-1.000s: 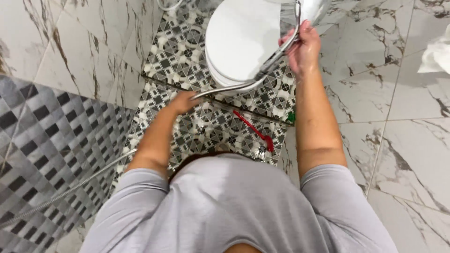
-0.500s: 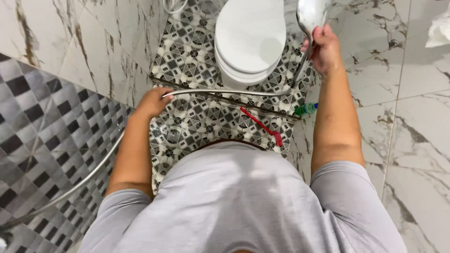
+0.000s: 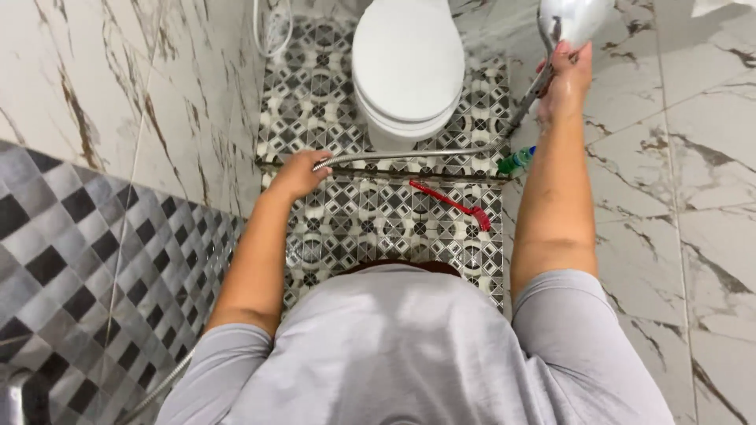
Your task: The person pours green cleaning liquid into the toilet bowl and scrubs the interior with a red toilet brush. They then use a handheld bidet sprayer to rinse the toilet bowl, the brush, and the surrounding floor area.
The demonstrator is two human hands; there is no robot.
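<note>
My right hand grips the handle of a chrome shower head, raised near the marble wall on the right. Its metal hose runs down and left across the patterned floor to my left hand, which is closed around the hose. A white toilet with its lid down stands just beyond the hose. A red brush lies on the floor tiles below the hose.
A green bottle stands by the right wall near the hose. A white cord hangs at the top left. Marble walls close in both sides, with grey checkered tile at left. My grey shirt fills the bottom.
My right hand has lifted the shower head higher and to the right. My left hand has slid along the hose, and the hose now lies straighter across the floor.
</note>
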